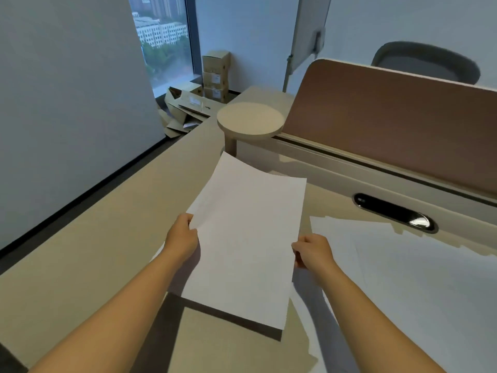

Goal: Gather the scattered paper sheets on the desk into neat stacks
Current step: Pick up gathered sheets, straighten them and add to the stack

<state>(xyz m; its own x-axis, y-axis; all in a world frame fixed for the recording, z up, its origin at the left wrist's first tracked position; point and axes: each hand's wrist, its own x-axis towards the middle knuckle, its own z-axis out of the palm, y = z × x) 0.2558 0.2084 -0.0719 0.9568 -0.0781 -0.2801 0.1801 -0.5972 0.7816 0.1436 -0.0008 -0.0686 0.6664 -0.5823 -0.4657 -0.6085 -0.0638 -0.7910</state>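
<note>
Lower centre of frame: left hand point(182, 236) and right hand point(312, 250), fingers curled and pinching opposite long edges of a held paper bundle point(244, 238), lifted clear of the desk point(80, 259). Lower right: loose sheets point(419, 278) overlapping unevenly, evidently still ungathered. Upper centre: round stand point(250, 118) before the divider panel point(390, 117); task judged partly done.
</note>
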